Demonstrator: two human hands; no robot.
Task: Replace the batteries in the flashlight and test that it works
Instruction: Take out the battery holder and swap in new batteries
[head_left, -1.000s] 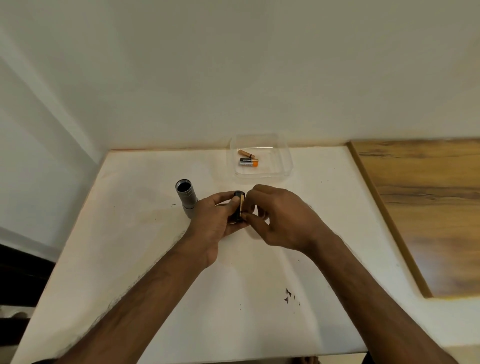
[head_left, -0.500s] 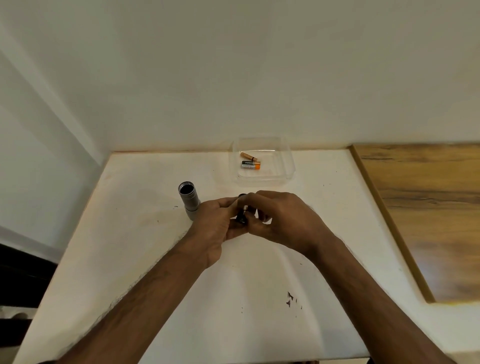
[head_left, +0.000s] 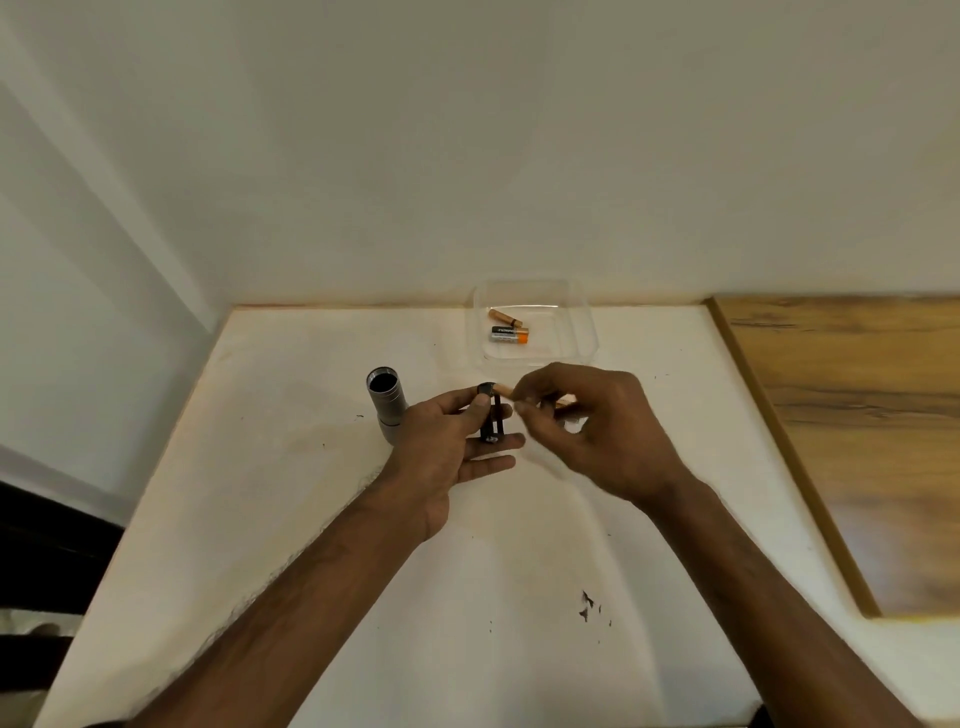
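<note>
Near the front edge, dark specks are marking the white tabletop (head_left: 519, 649). Beyond them, the left hand (head_left: 447, 447) is cradling the black battery holder (head_left: 492, 415) upright, thumb and fingers clamped on it. A second ago the right hand (head_left: 587, 421) was pressed against the holder; now it is drawing clear to the right, fingertips pinched on a tan battery (head_left: 505, 389) (probably a spent cell coming out), so removal looks underway. Left of the hands, the grey flashlight body (head_left: 387, 400) is lying open-ended on the tabletop. Farthest back, a clear tray (head_left: 584, 332) is holding two more batteries (head_left: 509, 328).
</note>
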